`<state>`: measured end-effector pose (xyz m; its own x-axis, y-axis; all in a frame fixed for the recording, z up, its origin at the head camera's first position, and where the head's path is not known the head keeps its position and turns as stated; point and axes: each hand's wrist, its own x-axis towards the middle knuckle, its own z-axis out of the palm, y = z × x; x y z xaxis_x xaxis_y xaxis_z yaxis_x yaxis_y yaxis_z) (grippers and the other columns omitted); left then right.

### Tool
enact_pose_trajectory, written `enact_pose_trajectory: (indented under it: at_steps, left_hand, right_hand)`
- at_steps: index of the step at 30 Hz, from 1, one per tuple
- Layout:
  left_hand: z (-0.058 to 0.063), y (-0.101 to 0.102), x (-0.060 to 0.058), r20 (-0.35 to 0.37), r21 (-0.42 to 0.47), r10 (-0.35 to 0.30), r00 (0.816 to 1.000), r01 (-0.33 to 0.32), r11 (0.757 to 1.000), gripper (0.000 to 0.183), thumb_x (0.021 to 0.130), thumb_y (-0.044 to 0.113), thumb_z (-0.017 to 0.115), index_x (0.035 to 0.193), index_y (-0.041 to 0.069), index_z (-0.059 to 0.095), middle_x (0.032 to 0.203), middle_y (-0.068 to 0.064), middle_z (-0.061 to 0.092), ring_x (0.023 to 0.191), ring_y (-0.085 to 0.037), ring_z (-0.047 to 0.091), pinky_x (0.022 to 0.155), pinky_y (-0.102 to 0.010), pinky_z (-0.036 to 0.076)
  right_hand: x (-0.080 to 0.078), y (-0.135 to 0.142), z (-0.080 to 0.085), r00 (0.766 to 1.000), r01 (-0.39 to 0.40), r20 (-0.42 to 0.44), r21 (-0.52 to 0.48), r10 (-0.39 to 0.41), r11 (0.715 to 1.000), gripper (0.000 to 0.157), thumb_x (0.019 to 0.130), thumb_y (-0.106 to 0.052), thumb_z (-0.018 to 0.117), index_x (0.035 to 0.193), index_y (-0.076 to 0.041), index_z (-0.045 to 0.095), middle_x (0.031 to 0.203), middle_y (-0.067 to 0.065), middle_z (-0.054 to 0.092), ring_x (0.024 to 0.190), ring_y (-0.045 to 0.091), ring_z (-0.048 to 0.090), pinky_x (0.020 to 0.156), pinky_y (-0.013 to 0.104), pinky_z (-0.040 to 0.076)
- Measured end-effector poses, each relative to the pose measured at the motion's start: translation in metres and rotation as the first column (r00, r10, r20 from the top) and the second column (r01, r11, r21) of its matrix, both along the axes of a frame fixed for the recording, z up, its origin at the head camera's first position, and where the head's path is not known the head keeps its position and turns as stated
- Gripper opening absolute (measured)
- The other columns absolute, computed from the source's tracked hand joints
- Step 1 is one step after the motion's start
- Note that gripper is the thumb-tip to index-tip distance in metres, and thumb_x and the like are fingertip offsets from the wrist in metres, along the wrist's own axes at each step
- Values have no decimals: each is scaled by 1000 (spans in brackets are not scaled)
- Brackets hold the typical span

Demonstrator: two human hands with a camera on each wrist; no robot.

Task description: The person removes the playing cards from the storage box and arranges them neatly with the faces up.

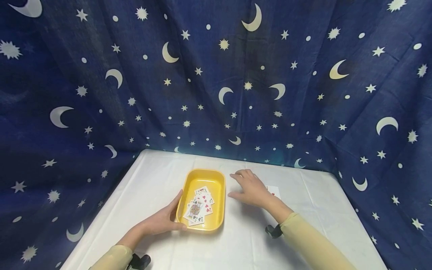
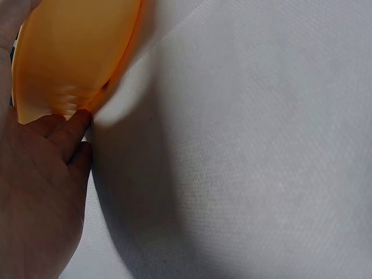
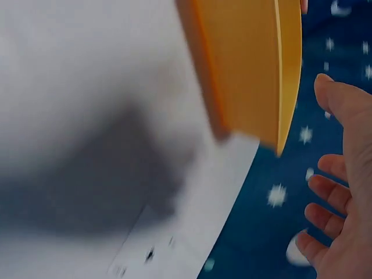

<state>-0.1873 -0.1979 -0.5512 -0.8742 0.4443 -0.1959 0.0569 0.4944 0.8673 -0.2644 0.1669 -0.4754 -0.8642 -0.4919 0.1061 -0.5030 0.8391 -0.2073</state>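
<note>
A yellow tray [image 1: 221, 221] with rounded corners stands on the white-covered table, and several overlapping playing cards [image 1: 206, 208] lie face up in it. My left hand [image 1: 160, 221] holds the tray's near left corner, thumb at the near edge and fingers along the left side. In the left wrist view, fingertips touch the tray's outer wall [image 2: 75, 52]. To the right of the tray, my right hand [image 1: 251, 189] hovers with spread, slightly bent fingers and nothing in them, apart from the wall. Behind that hand lies a playing card [image 1: 274, 191], partly hidden by it.
A white cloth [image 1: 303, 225] covers the table. A dark blue curtain [image 1: 202, 93] with moons and stars rises behind the table and along both sides. Each forearm wears a black wrist device, the right one [image 1: 273, 231] close above the cloth.
</note>
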Motion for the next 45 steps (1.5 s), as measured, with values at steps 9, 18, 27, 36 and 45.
enact_pose_trajectory:
  at_steps: [9, 18, 27, 36, 45]
  left_hand:
    - [0, -1, 1, -1, 12, -3, 1000, 3, 1000, 127, 80, 42, 88, 166, 28, -4, 172, -3, -1, 156, -27, 5, 123, -51, 17]
    - [0, -3, 1, -18, 15, -16, 1000, 17, 1000, 128, 80, 43, 88, 165, 29, -5, 172, -2, 0, 156, -25, 6, 123, -50, 15]
    - [2, -3, 3, -35, 14, -29, 999, 29, 999, 125, 82, 41, 87, 166, 27, -5, 172, -3, -1, 156, -27, 6, 123, -51, 15]
    - [3, -3, 2, -35, -7, -19, 999, 19, 1000, 125, 81, 43, 87, 166, 26, -4, 172, -4, -1, 156, -28, 7, 123, -52, 16]
    - [-1, -3, 0, -28, -13, -21, 999, 21, 1000, 126, 81, 46, 86, 165, 29, -6, 171, 0, -3, 156, -25, 4, 124, -50, 14]
  right_hand:
    - [17, -53, -2, 991, -127, 37, 15, 127, 992, 72, 86, -56, 76, 142, -12, 61, 133, 4, 58, 125, 22, 47, 109, 42, 43]
    - [23, -94, -9, 988, -142, 79, 139, 132, 980, 57, 88, -60, 71, 124, -15, 72, 114, -1, 65, 100, 18, 53, 91, 36, 49]
    - [32, -117, -21, 930, -366, 112, 353, 350, 861, 42, 101, -48, 58, 139, -31, 66, 125, -5, 65, 101, 14, 51, 86, 30, 48]
    - [41, -117, -23, 888, -460, 205, 387, 411, 800, 46, 103, -34, 58, 149, -37, 54, 140, -9, 56, 120, 11, 51, 98, 31, 50]
    - [41, -112, -19, 862, -505, 261, 391, 434, 769, 56, 98, -19, 62, 152, -32, 52, 157, -13, 45, 141, 12, 44, 114, 31, 40]
